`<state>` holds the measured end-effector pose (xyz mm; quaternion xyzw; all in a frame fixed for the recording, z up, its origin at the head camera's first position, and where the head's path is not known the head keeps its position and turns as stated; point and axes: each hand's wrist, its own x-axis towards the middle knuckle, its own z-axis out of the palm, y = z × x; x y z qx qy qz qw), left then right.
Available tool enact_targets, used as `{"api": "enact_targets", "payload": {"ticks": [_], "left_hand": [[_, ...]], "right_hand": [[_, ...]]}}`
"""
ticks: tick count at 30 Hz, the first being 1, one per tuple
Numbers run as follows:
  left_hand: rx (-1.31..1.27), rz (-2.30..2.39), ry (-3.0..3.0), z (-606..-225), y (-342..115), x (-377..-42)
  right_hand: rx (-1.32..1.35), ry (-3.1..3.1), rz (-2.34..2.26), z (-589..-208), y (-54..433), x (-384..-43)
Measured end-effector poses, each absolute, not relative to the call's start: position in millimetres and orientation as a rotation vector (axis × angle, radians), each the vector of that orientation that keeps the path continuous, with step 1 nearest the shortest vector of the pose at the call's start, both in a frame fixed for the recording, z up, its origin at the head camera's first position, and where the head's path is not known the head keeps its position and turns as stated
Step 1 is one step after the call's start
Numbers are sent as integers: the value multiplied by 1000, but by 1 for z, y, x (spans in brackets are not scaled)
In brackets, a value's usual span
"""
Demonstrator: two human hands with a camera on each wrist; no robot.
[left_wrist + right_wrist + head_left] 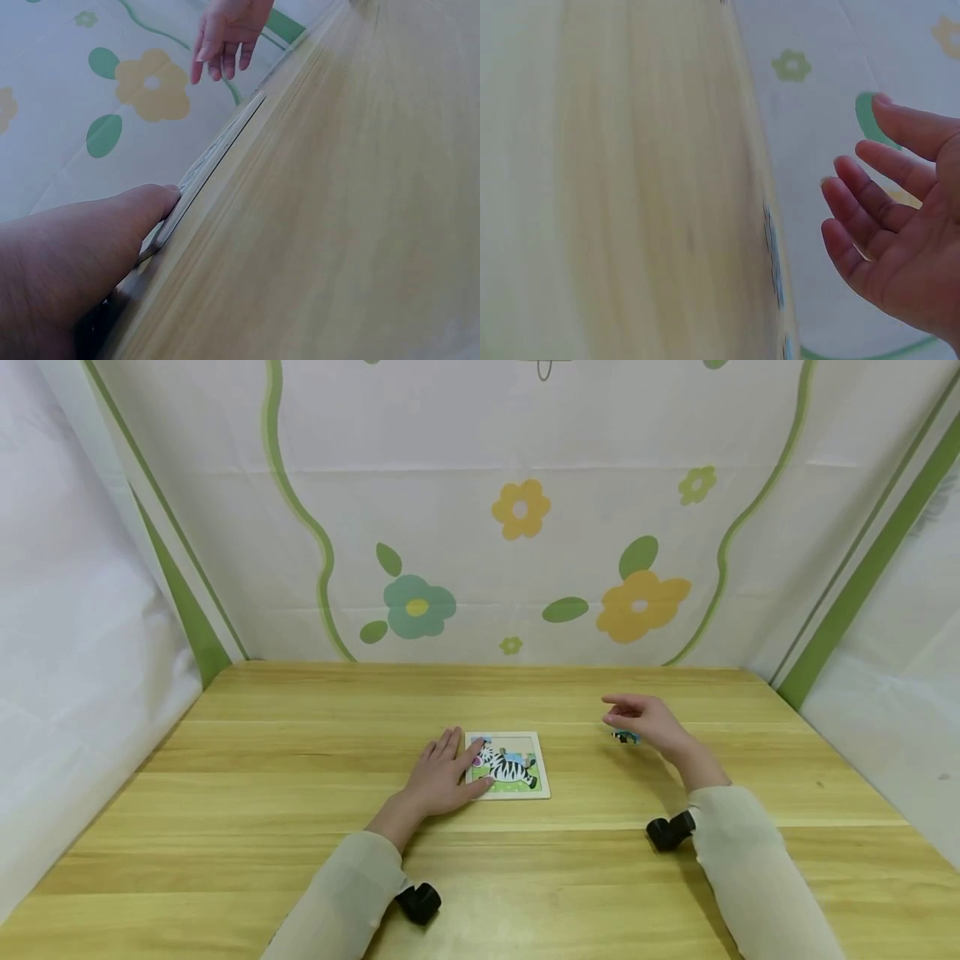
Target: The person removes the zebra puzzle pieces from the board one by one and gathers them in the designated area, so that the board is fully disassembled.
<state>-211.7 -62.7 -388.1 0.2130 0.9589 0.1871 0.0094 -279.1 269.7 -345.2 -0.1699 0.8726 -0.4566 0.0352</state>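
Observation:
A square wooden zebra jigsaw puzzle [512, 770] lies on the table, its pale frame showing bare backing along the upper part of the picture. My left hand [441, 777] rests flat at its left side, with thumb and index finger touching the board; in the left wrist view the thumb [154, 199] presses on the near edge. To the right, my right hand [643, 720] hovers over loose blue puzzle pieces [626, 737], partly hidden beneath it. Its fingers [855, 202] are spread and loosely bent, holding nothing; the thin pieces [773, 255] lie on the table beside it.
The wooden table [300, 860] reaches back to a white cloth [465, 543] printed with flowers. More white cloth hangs on the left and right. A black wrist camera [420, 903] sits on the left cuff, another camera [670, 832] on the right.

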Motion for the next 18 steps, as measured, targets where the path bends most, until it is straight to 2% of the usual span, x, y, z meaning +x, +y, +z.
{"api": "enact_targets", "payload": {"ticks": [18], "left_hand": [[580,658,3031,-383,-71,-213]], "right_hand": [[-668,2445,-1555,-345,167,-280]]}}
